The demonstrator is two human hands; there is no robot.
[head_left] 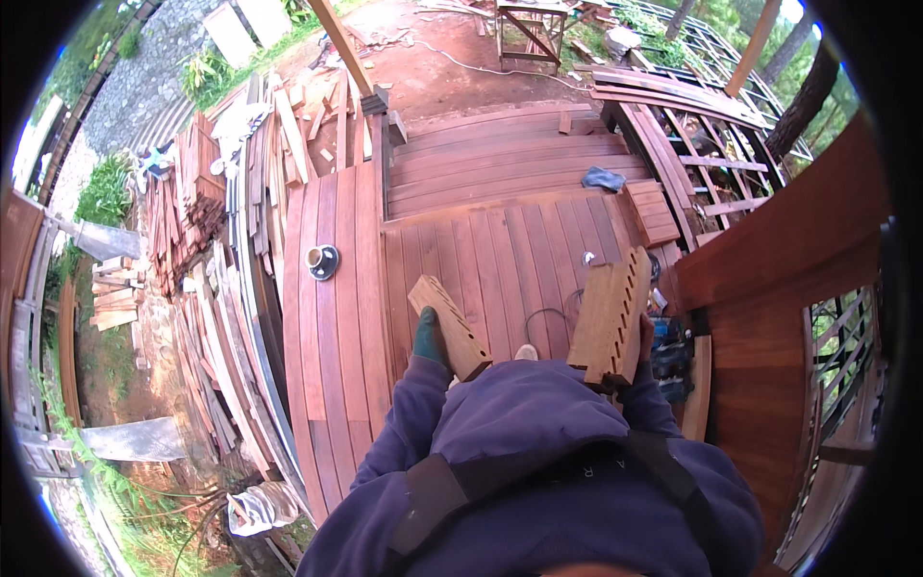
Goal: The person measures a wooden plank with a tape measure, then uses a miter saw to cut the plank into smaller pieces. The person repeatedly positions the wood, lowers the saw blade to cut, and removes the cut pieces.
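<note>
My left hand [428,335], in a green glove, grips a narrow wooden board [456,332] with a row of slanted holes along it. The board tilts, its far end leaning left. On the other side, my right hand [645,338] is closed round the outer edge of a wider wooden board [606,313] with a row of slanted slots. Its fingers are partly hidden behind the wood. Both boards are held in front of my body, apart from each other, above the reddish plank deck [481,252].
A round black-and-pale container [322,262] stands on the left planks. A blue cloth [603,179] lies ahead near a wooden box-like step [651,213]. Dark tools [671,351] and a thin cable [548,312] are at the right. Stacked lumber [216,332] lines the left, beside a post [375,130].
</note>
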